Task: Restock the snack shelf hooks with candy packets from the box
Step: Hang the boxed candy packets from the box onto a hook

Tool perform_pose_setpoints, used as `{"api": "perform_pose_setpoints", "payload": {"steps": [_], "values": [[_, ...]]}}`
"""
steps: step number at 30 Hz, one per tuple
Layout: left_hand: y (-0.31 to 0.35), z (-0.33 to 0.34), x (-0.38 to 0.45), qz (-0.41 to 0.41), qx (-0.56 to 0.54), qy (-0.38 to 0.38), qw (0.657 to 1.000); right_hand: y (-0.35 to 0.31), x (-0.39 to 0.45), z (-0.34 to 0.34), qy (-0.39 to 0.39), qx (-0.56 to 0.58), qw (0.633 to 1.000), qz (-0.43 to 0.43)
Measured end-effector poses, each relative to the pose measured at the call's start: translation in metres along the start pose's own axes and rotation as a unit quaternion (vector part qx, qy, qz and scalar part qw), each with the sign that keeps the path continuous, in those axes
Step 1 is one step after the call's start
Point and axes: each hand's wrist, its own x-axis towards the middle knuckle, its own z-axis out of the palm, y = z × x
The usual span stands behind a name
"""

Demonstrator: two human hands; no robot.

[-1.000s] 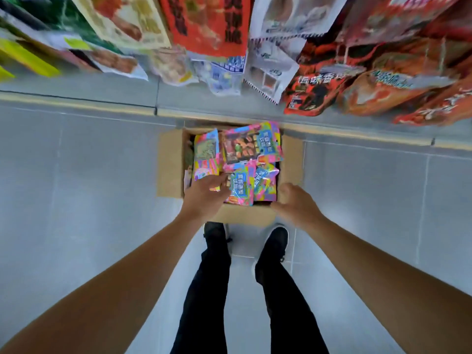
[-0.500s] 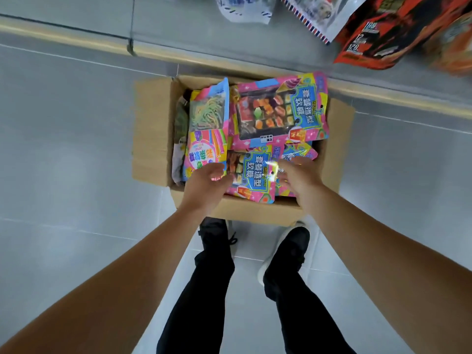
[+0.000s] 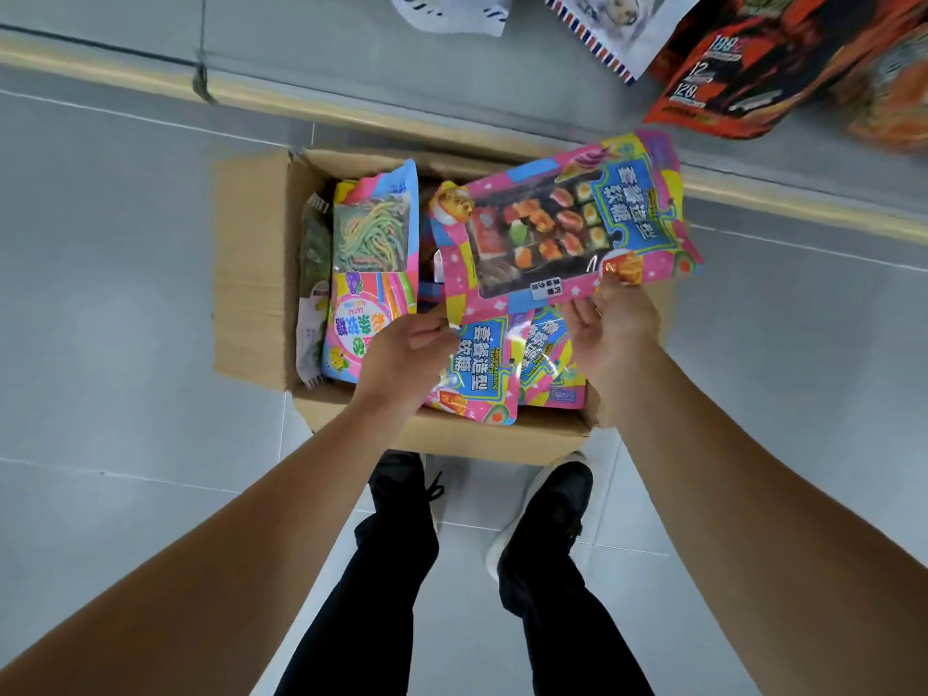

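A cardboard box (image 3: 251,273) sits open on a pale grey tiled floor (image 3: 100,394), just in front of the person's black shoes (image 3: 547,509). Beyond the box a yellowish strip (image 3: 125,75) runs along the foot of the grey shelf base (image 3: 326,52), and hanging snack bags (image 3: 743,67) show at the top right. The box is filled with bright pink candy packets (image 3: 374,273). Both hands hold one large sushi-print packet (image 3: 562,228) lifted above the box: the left hand (image 3: 401,354) pinches its near left corner with curled fingers, and the right hand (image 3: 610,324) grips its near edge, thumb on top, palm turned up.
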Motion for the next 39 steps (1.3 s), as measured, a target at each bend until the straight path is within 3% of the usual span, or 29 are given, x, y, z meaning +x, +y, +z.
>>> {"api": "perform_pose_setpoints", "payload": {"steps": [6,9,15,21,26,39], "values": [[0.036,0.017,-0.006,-0.033,-0.082,0.051,0.995,-0.042,-0.018,-0.054,-0.033,-0.105,0.992,-0.054],[0.049,0.021,-0.006,-0.007,-0.034,0.061,0.998,-0.052,-0.028,-0.072,-0.074,-0.199,0.975,-0.063],[0.049,0.033,-0.025,0.038,0.072,-0.079,0.994,-0.046,-0.052,-0.076,-0.143,-0.305,0.940,-0.062],[0.038,0.027,-0.051,0.014,-0.010,-0.077,0.997,-0.039,-0.081,-0.070,-0.120,-0.275,0.953,-0.036],[0.052,0.013,-0.102,0.006,-0.069,-0.079,0.994,-0.045,-0.134,-0.076,-0.199,-0.278,0.940,-0.015],[0.185,-0.039,-0.292,0.123,-0.050,-0.093,0.987,-0.123,-0.344,-0.063,-0.215,-0.228,0.937,-0.153]]}}
